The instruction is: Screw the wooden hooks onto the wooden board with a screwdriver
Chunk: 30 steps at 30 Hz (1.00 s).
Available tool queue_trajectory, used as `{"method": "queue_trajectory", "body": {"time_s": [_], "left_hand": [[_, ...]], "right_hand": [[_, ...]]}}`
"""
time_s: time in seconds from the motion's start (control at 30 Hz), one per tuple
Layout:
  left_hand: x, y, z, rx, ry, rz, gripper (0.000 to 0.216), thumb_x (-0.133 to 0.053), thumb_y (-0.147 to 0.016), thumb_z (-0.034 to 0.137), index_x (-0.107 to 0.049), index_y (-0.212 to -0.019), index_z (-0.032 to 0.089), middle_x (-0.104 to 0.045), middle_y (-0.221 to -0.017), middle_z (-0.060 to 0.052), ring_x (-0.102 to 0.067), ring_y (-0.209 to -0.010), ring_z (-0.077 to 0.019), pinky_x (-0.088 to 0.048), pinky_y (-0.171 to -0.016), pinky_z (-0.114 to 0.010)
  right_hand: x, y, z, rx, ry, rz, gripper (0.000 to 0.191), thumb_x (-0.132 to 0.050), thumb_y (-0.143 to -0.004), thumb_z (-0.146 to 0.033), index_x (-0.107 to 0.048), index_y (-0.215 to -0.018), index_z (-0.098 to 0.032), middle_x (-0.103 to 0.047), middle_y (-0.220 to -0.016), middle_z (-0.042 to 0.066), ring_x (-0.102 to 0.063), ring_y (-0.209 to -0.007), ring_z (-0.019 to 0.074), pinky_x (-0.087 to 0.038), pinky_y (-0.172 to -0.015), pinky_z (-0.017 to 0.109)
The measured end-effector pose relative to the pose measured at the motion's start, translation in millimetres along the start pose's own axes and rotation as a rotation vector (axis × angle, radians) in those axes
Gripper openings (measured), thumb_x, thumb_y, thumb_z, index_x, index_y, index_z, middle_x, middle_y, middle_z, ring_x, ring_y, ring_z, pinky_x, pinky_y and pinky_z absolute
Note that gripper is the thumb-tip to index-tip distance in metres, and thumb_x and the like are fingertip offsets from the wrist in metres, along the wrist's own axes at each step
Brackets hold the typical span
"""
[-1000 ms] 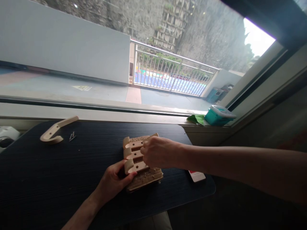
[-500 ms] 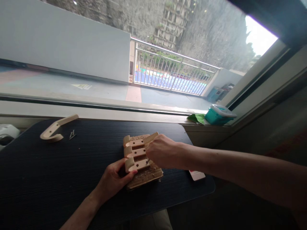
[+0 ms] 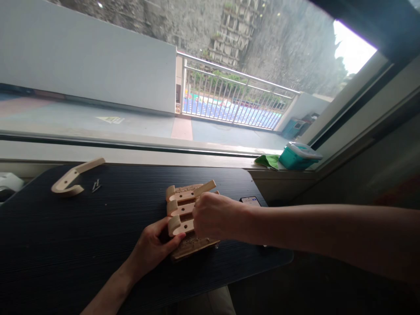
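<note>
A light wooden board point(image 3: 192, 248) with three wooden hooks point(image 3: 179, 205) lined up on top lies on the dark table point(image 3: 65, 245). My left hand point(image 3: 152, 249) grips the board's near left end, thumb resting on the nearest hook. My right hand point(image 3: 213, 216) is closed in a fist over the right side of the hooks; what its fingers hold is hidden. A fourth wooden hook point(image 3: 70, 178) lies apart at the table's far left, with small dark screws point(image 3: 96, 186) beside it.
A phone point(image 3: 251, 201) lies on the table just past my right wrist. A teal box point(image 3: 299, 156) and a green cloth point(image 3: 268, 161) sit on the window sill at right. A white object point(image 3: 8, 183) is at the left edge. The table's right edge is close.
My right hand moved back left and down over the nearest hooks after drawing right. The board shifted slightly left. The phone now shows beyond my wrist.
</note>
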<state>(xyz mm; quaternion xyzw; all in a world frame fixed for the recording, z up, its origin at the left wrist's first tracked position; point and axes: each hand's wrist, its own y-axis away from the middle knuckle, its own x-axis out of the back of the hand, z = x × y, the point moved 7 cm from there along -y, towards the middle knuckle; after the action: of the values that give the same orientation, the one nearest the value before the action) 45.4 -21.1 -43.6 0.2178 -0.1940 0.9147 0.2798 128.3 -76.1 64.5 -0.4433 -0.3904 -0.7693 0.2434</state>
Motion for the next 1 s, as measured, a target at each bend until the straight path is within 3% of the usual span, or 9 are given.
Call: {"method": "queue_trajectory", "body": {"time_s": [0.27,0.47,0.57,0.73,0.83,1.0], "left_hand": [[-1.0,0.2,-4.6,-0.017,-0.041,0.016,0.023,-0.062,-0.077,0.035,-0.064,-0.091,0.017,-0.071,-0.081,0.001,-0.064,-0.069,-0.014,-0.05,-0.062,-0.02],[-0.8,-0.2,-0.1,-0.021,-0.022,0.01,0.023,-0.061,-0.077,0.036,-0.064,-0.09,0.017,-0.071,-0.081,0.001,-0.065,-0.069,-0.0141,-0.05,-0.062,-0.019],[-0.5,-0.1,1.0,-0.017,-0.004,0.013,0.024,-0.061,-0.077,0.036,-0.064,-0.091,0.017,-0.071,-0.081,0.001,-0.065,-0.069,-0.014,-0.05,-0.061,-0.019],[-0.1,0.4,3.7,-0.016,0.029,0.005,0.024,-0.061,-0.077,0.035,-0.064,-0.094,0.017,-0.07,-0.08,0.002,-0.064,-0.068,-0.0134,-0.05,-0.062,-0.018],[0.2,0.2,2.9,-0.011,0.009,0.008,0.025,-0.062,-0.076,0.035,-0.064,-0.094,0.018,-0.071,-0.084,0.001,-0.065,-0.071,-0.0142,-0.051,-0.063,-0.019],[-1.5,-0.8,-2.5,0.004,-0.034,0.0,0.025,-0.062,-0.076,0.037,-0.065,-0.093,0.018,-0.071,-0.083,0.0,-0.065,-0.071,-0.0154,-0.051,-0.063,-0.021]], "right_hand": [[-3.0,3.4,35.0,-0.243,-0.275,-0.202,0.015,-0.054,-0.081,-0.012,-0.065,-0.072,-0.015,-0.067,-0.073,0.005,-0.061,-0.069,0.0161,-0.032,-0.049,0.026],[-6.9,10.5,51.3,-0.43,-0.446,-0.207,0.012,-0.057,-0.076,-0.021,-0.067,-0.081,-0.016,-0.069,-0.084,0.006,-0.063,-0.079,0.0194,-0.038,-0.053,0.026],[-2.8,8.0,41.3,-0.383,-0.327,-0.173,0.011,-0.055,-0.078,-0.015,-0.065,-0.077,-0.015,-0.068,-0.077,0.006,-0.062,-0.072,0.0185,-0.037,-0.051,0.026],[8.3,1.3,17.2,-0.133,-0.03,0.01,0.028,-0.047,-0.083,-0.004,-0.059,-0.061,-0.016,-0.067,-0.074,0.005,-0.062,-0.073,0.018,-0.037,-0.054,0.03],[4.4,-0.3,7.9,-0.009,0.012,0.027,0.029,-0.049,-0.081,-0.004,-0.057,-0.057,-0.016,-0.066,-0.068,0.003,-0.061,-0.072,0.0184,-0.037,-0.056,0.032],[-1.7,-0.9,12.7,-0.086,-0.094,-0.029,0.028,-0.051,-0.082,-0.005,-0.057,-0.057,-0.016,-0.064,-0.064,0.003,-0.061,-0.069,0.0159,-0.034,-0.052,0.029]]}}
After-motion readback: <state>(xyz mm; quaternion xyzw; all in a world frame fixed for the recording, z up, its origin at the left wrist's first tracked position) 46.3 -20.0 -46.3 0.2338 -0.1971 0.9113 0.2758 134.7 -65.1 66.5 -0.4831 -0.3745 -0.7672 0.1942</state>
